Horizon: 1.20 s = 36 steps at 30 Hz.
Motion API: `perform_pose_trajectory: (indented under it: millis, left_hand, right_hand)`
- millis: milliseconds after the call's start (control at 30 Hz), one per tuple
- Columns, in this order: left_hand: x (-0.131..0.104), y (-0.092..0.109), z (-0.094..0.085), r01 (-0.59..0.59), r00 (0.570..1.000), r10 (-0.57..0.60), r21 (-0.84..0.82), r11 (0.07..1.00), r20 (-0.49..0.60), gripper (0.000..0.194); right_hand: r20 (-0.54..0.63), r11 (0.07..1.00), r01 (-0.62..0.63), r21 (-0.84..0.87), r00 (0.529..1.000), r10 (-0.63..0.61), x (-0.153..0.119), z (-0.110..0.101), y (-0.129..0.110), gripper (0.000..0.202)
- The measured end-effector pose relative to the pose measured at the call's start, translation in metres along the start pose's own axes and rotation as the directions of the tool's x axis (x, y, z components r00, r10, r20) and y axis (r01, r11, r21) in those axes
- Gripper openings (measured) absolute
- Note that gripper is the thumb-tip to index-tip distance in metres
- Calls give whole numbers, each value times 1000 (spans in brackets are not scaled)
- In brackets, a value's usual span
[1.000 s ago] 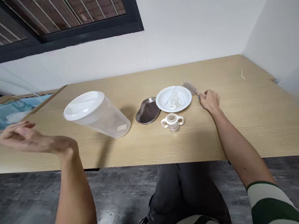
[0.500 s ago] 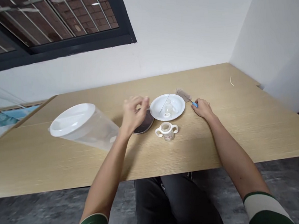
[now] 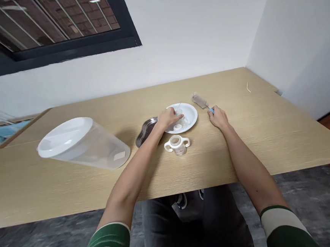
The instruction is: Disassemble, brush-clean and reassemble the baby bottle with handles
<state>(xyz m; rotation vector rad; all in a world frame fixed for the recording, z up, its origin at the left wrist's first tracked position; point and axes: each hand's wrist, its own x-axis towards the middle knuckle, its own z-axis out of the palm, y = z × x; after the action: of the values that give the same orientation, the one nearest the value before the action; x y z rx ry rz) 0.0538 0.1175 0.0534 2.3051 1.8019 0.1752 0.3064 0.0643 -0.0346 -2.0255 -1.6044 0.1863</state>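
Note:
My right hand (image 3: 219, 117) rests on the table, fingers wrapped round the blue handle of a bottle brush (image 3: 199, 100), whose bristles point away to the left. My left hand (image 3: 168, 117) is over the left side of a white plate (image 3: 192, 123), its fingers drawn together. What they hold, if anything, is hidden. Beside the fingers on the plate lie clear bottle parts (image 3: 185, 121), a white ring (image 3: 178, 127) and a thin wire-like piece (image 3: 178, 107). A small clear cup with two white handles (image 3: 179, 145) stands upright in front of the plate.
A kidney-shaped metal tray (image 3: 145, 132) lies left of the plate, partly behind my left forearm. Further left stands a tall translucent pitcher (image 3: 98, 146) with a white lid. A thin white strip (image 3: 248, 88) lies at the back right of the table (image 3: 268, 130).
My left hand has moved right and down, from above the metal tray to the plate. My right hand keeps hold of the brush. The view has shifted slightly.

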Motion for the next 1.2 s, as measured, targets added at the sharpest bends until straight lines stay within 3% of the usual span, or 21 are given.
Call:
perform_pose_trajectory:
  millis: [133,333,400,467,567,667,800,900,1100,1200]
  left_hand:
    - [1,0,2,38,999,-39,-65,997,-23,50]
    - [-5,-12,-17,39,965,-110,-282,958,-240,50]
    - [-13,-21,-23,-22,960,-117,-484,875,-253,54]
    - [-25,-31,-25,-107,973,-66,-688,718,-221,62]
    - [-42,-48,-21,-159,975,-49,-835,527,-217,73]
    - [-55,-65,-9,-209,965,-53,-879,429,-256,77]
    - [-63,-78,6,-284,945,-73,-911,299,-319,65]
    - [-68,-81,11,-343,928,-83,-921,183,-362,64]
    - [-75,-87,15,-374,874,-256,-908,188,-413,72]
    - [-74,-89,17,-343,880,-299,-930,134,-368,74]
  right_hand:
    - [-5,1000,-13,24,1000,13,1,0,0,32]
    - [-59,995,-12,96,998,18,1,1,2,28]
    - [-94,992,-16,126,995,28,0,0,2,28]
    - [-131,987,-30,160,990,51,-2,-4,0,28]
    - [-157,978,-24,206,986,57,-4,-13,-5,29]
    - [-164,979,18,203,986,16,-6,-27,-14,29]
    - [-170,987,28,161,985,0,-16,-45,-34,29]
    - [-146,960,162,229,981,-130,-31,-55,-56,42]
    - [-145,886,373,276,927,-345,-63,-56,-94,35]
    - [-70,850,433,300,899,-433,-72,-49,-103,32]
